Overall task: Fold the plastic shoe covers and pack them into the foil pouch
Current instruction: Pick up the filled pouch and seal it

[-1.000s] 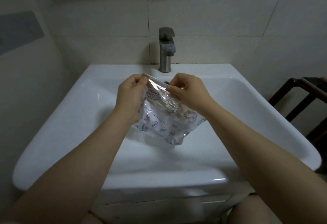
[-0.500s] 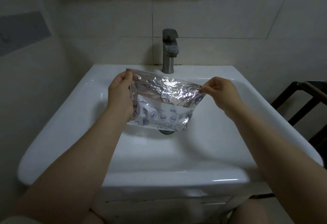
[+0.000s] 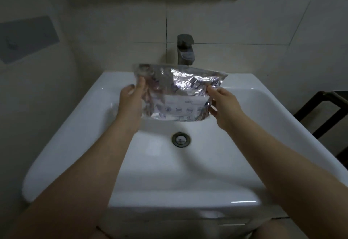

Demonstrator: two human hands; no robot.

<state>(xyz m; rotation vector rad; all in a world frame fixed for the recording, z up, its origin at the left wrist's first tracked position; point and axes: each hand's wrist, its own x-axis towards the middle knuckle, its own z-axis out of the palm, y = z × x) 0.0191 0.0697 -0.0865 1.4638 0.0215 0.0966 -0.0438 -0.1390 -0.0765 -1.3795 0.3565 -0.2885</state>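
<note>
Crinkled silver foil pouch point(image 3: 180, 95) over white ceramic sink point(image 3: 263, 118) | our left hand point(image 3: 131, 99) and right hand point(image 3: 222, 105) pinch its sides | risk: slick foil slips, drops into basin

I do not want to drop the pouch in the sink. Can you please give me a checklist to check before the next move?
1. Left hand grips the foil pouch at its left edge: ok.
2. Right hand pinches its right edge: ok.
3. Pouch held above the sink, not touching it: ok.
4. Top seal fully closed: cannot tell.
5. Shoe covers inside: cannot tell, foil hides them.
6. Drain uncovered below the pouch: ok.
</note>
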